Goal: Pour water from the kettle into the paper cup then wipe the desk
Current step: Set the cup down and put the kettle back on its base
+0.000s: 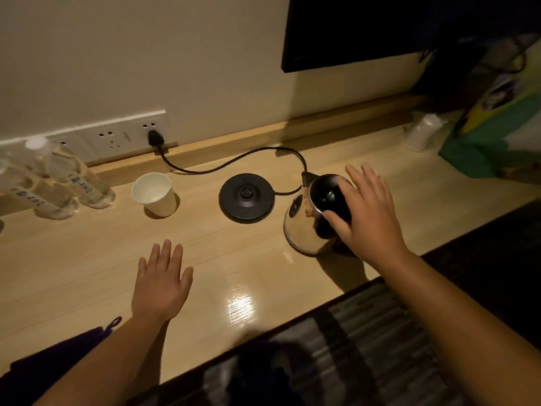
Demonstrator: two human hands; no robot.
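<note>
At three o'clock on the desk (240,276), the kettle (310,221) stands under the spread right hand (369,215) — ungripped; paper cup (155,194) lies toward ten o'clock, beyond the open, idle left hand (161,282).

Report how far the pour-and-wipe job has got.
Done: the kettle is off its base and stands on the desk. In hand: the right hand is at the kettle's top, not closed on it; the left hand hovers flat. Left: the paper cup looks empty, so pouring, then wiping with the dark cloth.
</note>
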